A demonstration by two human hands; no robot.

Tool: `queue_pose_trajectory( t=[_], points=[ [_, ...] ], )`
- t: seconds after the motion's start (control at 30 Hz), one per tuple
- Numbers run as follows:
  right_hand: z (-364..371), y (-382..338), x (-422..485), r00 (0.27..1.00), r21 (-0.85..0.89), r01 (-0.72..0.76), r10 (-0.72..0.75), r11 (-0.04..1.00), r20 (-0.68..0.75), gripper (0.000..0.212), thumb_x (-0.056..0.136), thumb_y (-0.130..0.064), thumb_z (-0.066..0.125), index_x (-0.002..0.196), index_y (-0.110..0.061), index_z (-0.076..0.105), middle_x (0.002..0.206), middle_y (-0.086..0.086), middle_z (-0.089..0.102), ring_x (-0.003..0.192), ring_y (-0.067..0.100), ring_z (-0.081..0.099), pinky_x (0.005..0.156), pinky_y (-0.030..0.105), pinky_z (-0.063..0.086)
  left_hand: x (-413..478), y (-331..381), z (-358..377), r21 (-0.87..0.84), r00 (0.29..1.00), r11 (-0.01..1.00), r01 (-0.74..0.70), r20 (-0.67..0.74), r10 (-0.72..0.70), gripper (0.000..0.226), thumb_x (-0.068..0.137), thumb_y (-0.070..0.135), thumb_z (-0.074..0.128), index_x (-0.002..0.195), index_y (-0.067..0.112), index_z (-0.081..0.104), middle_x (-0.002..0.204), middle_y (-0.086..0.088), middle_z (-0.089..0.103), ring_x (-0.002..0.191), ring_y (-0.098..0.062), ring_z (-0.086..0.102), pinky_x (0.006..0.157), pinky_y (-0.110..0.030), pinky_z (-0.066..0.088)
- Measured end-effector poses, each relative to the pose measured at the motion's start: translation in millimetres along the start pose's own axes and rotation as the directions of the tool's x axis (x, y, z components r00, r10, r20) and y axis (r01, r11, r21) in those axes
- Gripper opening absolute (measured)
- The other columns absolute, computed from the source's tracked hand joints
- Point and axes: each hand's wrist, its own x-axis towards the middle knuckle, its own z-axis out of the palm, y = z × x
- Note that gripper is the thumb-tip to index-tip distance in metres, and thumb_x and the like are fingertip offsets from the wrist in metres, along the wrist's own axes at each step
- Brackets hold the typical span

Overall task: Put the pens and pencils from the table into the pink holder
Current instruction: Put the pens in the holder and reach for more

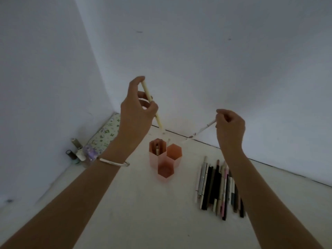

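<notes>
Pink holder (165,159), three hexagonal cups (one holding pens), translucent plastic

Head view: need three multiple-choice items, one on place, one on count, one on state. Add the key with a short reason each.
1. Where do the loose pens lie?
A. On the table, right of the pink holder
B. Left of the holder, against the wall
C. Stacked on top of the holder

2. How many hexagonal compartments does the holder have?
A. One
B. Three
C. Five

3. What is the left hand doing?
A. Resting flat on the table
B. Hanging empty
C. Holding a pale yellow pen, tip pointing down toward the holder

Key:
1 A, the row lies right of the holder, partly under the right forearm.
2 B, three joined hexagonal tubes show.
3 C, its fingers curl round the raised pen; the right hand pinches a white pen.
</notes>
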Motion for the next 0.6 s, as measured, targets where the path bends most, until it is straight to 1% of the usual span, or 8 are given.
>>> queue_pose_trajectory(
  t=[0.07,0.1,0.17,0.3,0.4,0.43,0.53,0.6],
  points=[
    [1,-25,-5,0.998,0.176,0.042,-0.035,0.984,-0.042,0.021,0.084,-0.010,0.057,0.101,-0.013,0.069,0.074,0.003,0.062,0.061,0.014,0.055,0.062,0.031,0.048,-10,-18,-5,0.053,0.999,0.999,-0.003,-0.035,0.005,0.057,0.085,0.004,0.064,0.133,0.024,0.042,0.088,0.006,0.060,0.071,0.001,0.063,0.053,-0.012,0.052],
    [3,-34,-11,0.997,0.232,0.063,-0.050,0.971,-0.059,0.020,0.084,-0.009,0.057,0.101,-0.014,0.068,0.076,0.004,0.062,0.064,0.018,0.054,0.064,0.036,0.048,-15,-28,-5,0.084,0.999,0.996,-0.005,-0.048,0.009,0.057,0.085,0.004,0.064,0.133,0.024,0.042,0.087,0.007,0.060,0.070,0.000,0.063,0.053,-0.011,0.051],
    [10,-41,-24,0.994,0.278,0.101,-0.082,0.955,-0.078,0.017,0.086,-0.009,0.058,0.100,-0.013,0.067,0.076,0.005,0.062,0.066,0.020,0.054,0.065,0.038,0.048,-25,-46,-4,0.173,0.998,0.985,-0.022,-0.059,0.033,0.056,0.085,0.005,0.065,0.132,0.024,0.042,0.084,0.008,0.059,0.069,-0.003,0.063,0.056,-0.011,0.050],
    [19,-31,-45,0.989,0.264,0.138,-0.119,0.955,-0.088,0.016,0.087,-0.007,0.058,0.099,-0.015,0.065,0.074,-0.002,0.060,0.064,0.014,0.052,0.062,0.032,0.047,-49,-74,4,0.291,0.998,0.956,-0.038,0.064,0.021,0.050,0.087,0.008,0.065,0.127,0.028,0.042,0.088,0.006,0.061,0.075,-0.003,0.063,0.062,-0.015,0.052],
    [24,-18,-55,0.982,0.246,0.178,-0.156,0.953,-0.106,0.016,0.087,-0.005,0.059,0.100,-0.015,0.061,0.074,-0.013,0.059,0.059,0.002,0.051,0.057,0.019,0.044,-64,-85,6,0.433,0.988,0.894,-0.116,0.141,0.060,0.018,0.095,0.018,0.055,0.112,0.015,0.060,0.100,0.000,0.066,0.085,-0.015,0.064,0.072,-0.035,0.057],
    [25,-15,-59,0.979,0.234,0.195,-0.175,0.952,-0.104,0.015,0.087,-0.005,0.059,0.098,-0.015,0.061,0.073,-0.015,0.060,0.059,0.000,0.051,0.057,0.017,0.043,-66,-85,6,0.458,0.986,0.877,-0.144,0.139,0.089,0.019,0.098,0.020,0.051,0.106,0.011,0.065,0.102,-0.002,0.067,0.088,-0.018,0.065,0.075,-0.037,0.056],
    [34,-8,-69,0.963,0.195,0.270,-0.265,0.943,-0.052,0.015,0.088,-0.006,0.060,0.098,-0.018,0.060,0.074,-0.020,0.062,0.060,-0.002,0.056,0.056,0.010,0.043,-62,-77,-2,0.448,0.985,0.878,-0.167,0.031,0.171,0.028,0.102,0.017,0.041,0.107,0.008,0.067,0.104,-0.006,0.068,0.093,-0.020,0.064,0.083,-0.023,0.048],
    [41,-4,-76,0.943,0.145,0.328,-0.333,0.933,0.009,0.017,0.090,-0.007,0.059,0.100,-0.021,0.058,0.078,-0.016,0.063,0.063,0.001,0.059,0.057,0.011,0.045,-53,-66,-8,0.414,0.983,0.899,-0.140,-0.052,0.177,0.029,0.102,0.015,0.040,0.109,0.007,0.066,0.103,-0.006,0.068,0.095,-0.017,0.062,0.083,-0.018,0.041]
  ],
)
